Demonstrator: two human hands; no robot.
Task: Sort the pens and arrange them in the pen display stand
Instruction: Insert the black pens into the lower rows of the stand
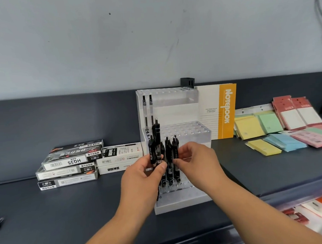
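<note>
My left hand [141, 177] grips pens [152, 151] before the stand [188, 131]; right hand [195, 157] pinches one. Next I'd seat it upright.

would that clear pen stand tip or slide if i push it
Probably stiff: the clear pen display stand keeps sharp stepped tiers. It likely slides rather than tips, with its wide base flat on the smooth shelf. Probably light, since most holes are empty.
</note>
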